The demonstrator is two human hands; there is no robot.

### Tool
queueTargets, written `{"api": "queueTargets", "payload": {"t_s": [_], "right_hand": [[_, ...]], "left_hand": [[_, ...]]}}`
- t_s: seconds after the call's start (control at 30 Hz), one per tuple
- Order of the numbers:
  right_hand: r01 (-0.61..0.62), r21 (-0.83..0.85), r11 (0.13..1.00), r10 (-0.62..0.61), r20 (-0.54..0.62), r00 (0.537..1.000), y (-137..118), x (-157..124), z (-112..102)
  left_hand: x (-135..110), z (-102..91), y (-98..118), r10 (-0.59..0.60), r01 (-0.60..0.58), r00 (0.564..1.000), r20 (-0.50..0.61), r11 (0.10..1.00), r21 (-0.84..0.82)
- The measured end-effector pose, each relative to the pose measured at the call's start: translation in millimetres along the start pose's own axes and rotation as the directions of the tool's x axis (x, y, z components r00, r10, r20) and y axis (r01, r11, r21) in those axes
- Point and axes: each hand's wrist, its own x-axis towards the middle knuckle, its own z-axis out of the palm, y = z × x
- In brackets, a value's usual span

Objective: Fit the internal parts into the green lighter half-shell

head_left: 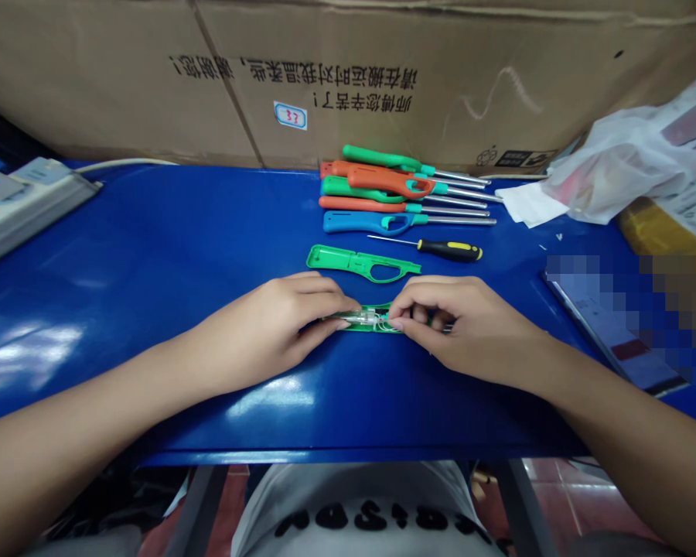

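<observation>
An opened green lighter body lies on the blue table between my hands, its clear fuel tank and thin tubing showing inside. My left hand is closed on the left end, thumb and fingers gripping the lighter. My right hand pinches at the right end, by the tubing and trigger area; what sits between its fingertips is too small to make out. Just beyond them lies the loose green half shell, hollow side up. Behind it is a screwdriver with a black and yellow handle.
Several long-necked lighters in blue, orange and green lie at the back against a cardboard box. A power strip is at the left. On the right are a plastic bag and a phone. The table's edge runs near me.
</observation>
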Motion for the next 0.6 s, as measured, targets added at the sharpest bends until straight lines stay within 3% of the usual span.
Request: {"api": "queueTargets", "payload": {"t_s": [0.6], "right_hand": [[0.036, -0.007, 0.999, -0.036, -0.042, 0.998, 3.3, -0.8, 3.0]], "left_hand": [[-0.9, 3.9, 2.7, -0.008, 0.007, 0.999, -0.038, 1.000, -0.022]]}}
